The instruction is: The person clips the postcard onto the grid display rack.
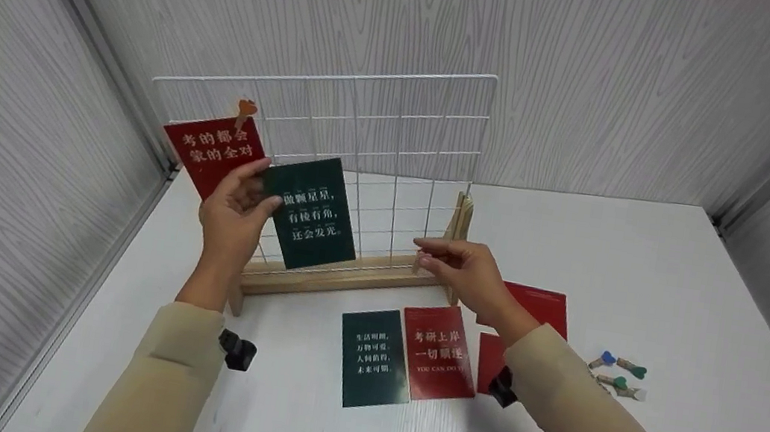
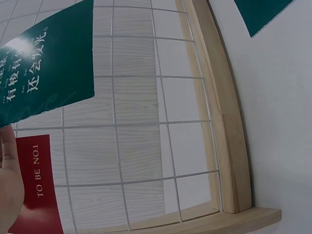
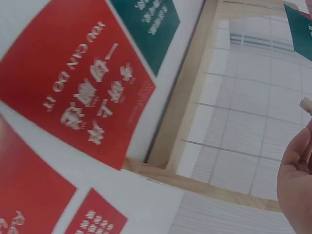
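Note:
My left hand [image 1: 234,214] pinches a dark green card [image 1: 314,213] with white writing by its left edge, in front of the white wire grid [image 1: 329,78]. Just behind that hand, a red card [image 1: 214,143] hangs on the grid from a clip with an orange heart [image 1: 246,108]. In the left wrist view the green card [image 2: 53,68] overlaps the wires, and the red card [image 2: 38,180] shows below it. Near the grid's lower right, my right hand [image 1: 470,277] pinches a small pale wooden clip [image 3: 305,105] between thumb and fingers.
On the white table lie another green card [image 1: 376,358], a red card [image 1: 440,352] and further red cards [image 1: 545,308] partly under my right arm. Several small heart clips [image 1: 621,385] are scattered at the right. A wooden base [image 1: 323,280] holds the grid up.

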The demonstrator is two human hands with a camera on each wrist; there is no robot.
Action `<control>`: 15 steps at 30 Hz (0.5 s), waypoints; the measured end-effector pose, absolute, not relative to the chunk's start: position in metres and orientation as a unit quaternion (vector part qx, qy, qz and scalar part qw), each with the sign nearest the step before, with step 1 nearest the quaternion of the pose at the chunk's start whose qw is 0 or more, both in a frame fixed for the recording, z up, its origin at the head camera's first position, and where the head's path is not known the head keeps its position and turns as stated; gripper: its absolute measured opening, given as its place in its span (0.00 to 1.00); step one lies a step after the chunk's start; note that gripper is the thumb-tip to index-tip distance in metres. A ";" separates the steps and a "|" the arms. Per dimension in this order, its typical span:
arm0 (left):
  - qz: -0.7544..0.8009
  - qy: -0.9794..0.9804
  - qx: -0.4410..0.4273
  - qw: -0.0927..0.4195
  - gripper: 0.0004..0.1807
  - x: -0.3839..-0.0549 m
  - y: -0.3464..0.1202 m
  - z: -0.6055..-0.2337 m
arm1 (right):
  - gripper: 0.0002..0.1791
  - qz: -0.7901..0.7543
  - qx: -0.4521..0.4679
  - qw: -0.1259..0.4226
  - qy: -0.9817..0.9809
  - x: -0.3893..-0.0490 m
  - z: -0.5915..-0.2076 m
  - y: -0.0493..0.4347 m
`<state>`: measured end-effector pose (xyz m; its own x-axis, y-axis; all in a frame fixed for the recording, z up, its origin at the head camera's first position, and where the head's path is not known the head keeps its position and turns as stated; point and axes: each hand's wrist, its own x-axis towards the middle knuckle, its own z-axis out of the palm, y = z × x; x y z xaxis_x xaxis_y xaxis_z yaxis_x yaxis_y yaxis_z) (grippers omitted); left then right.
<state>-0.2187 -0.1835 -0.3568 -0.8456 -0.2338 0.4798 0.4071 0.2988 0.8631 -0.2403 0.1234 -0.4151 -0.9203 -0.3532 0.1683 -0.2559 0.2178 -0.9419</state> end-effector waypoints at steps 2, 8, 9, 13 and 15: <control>-0.578 -0.762 -0.063 0.285 0.25 -0.226 -0.186 -0.359 | 0.15 -0.588 -0.202 0.032 0.783 -0.244 -0.409 0.119; -0.575 -0.759 -0.067 0.296 0.25 -0.239 -0.188 -0.362 | 0.13 -0.574 -0.224 0.015 0.787 -0.251 -0.389 0.106; -0.579 -0.756 -0.070 0.297 0.25 -0.239 -0.188 -0.360 | 0.13 -0.573 -0.226 0.012 0.788 -0.252 -0.386 0.104; -0.578 -0.754 -0.078 0.302 0.24 -0.241 -0.188 -0.355 | 0.13 -0.566 -0.229 -0.005 0.792 -0.256 -0.372 0.095; -0.571 -0.759 -0.077 0.304 0.24 -0.241 -0.188 -0.352 | 0.13 -0.562 -0.233 -0.018 0.794 -0.259 -0.365 0.090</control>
